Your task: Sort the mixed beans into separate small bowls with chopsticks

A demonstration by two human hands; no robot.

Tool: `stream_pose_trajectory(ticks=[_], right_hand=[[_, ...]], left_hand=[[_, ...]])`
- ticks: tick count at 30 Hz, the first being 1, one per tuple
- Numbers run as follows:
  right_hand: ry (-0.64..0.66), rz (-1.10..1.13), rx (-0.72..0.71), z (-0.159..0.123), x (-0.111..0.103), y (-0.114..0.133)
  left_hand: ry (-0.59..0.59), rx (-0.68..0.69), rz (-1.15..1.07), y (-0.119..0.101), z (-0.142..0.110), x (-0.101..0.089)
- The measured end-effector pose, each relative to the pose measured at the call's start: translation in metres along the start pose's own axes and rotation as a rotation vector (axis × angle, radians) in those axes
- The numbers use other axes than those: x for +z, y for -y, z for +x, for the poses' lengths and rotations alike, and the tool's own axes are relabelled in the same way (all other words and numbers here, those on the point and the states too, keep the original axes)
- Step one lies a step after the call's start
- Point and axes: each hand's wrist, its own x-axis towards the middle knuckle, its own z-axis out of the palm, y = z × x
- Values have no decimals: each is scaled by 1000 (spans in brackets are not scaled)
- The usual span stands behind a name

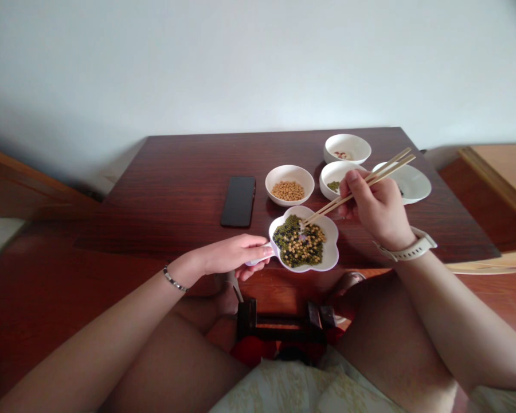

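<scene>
My left hand (245, 255) is closed round the short handle of a white flower-shaped bowl (332, 244) at the table's front edge. Inside it lie mixed beans (301, 244): green, black and yellow. My right hand (376, 203) grips a pair of light wooden chopsticks (339, 201), whose tips reach down among the beans. Just behind the flower-shaped bowl stands a round white bowl (279, 198) of yellow soybeans (288, 190). Partly hidden by my right hand are a white bowl with green beans (333, 186) and a white oval dish (417, 183) with a few dark bits.
A dark phone (238, 201) lies left of the soybean bowl on the dark wooden table (189, 172). At the back right is another white bowl (348, 143) with a few reddish and pale pieces. A pale wall (249, 69) rises behind the table.
</scene>
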Motion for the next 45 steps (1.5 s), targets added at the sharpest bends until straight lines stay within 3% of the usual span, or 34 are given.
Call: stream_pose_trajectory(ticks=[8,15,26,45], right_hand=[[-25,38,-53,-6,-1,3],[30,-29,-73,-7,-1,4],[-36,-39,-84,-6,0,4],[33,-51,-80,-5,-2,5]], left_hand=[[4,7,0,2,1,-1],[7,11,-1,2,1,-1],[15,15,-7,2,0,-1],[23,13,-7,0,0,-2]])
